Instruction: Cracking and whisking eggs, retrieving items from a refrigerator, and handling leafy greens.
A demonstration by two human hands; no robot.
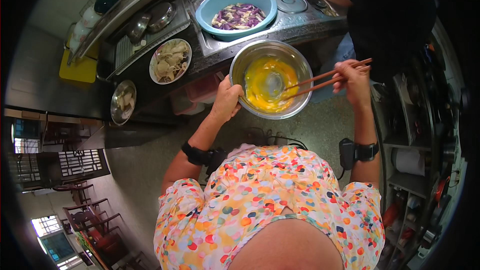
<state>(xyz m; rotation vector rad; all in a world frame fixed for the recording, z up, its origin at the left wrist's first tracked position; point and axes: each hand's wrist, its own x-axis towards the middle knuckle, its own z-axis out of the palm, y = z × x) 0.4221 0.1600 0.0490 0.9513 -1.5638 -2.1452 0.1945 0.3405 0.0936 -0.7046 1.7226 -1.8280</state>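
My left hand (227,99) grips the rim of a stainless steel mixing bowl (240,52) at its left side, thumb over the edge. Inside the bowl lies beaten egg (258,99), yellow with orange streaks and a paler, clearer patch in the middle. A pair of brown chopsticks (322,79) is held in my right hand (352,78), to the right of the bowl. Their lower tips dip into the egg near the bowl's right side. The bowl is held in front of the counter edge, above the floor.
A blue plastic basin (204,17) of cut purple eggplant stands on the steel sink (258,39). Left of it, a plate (153,73) of cooked meat and a metal dish (117,114) sit on the black counter (204,63). Another person (390,26) works at the sink. Shelves (408,183) line the right.
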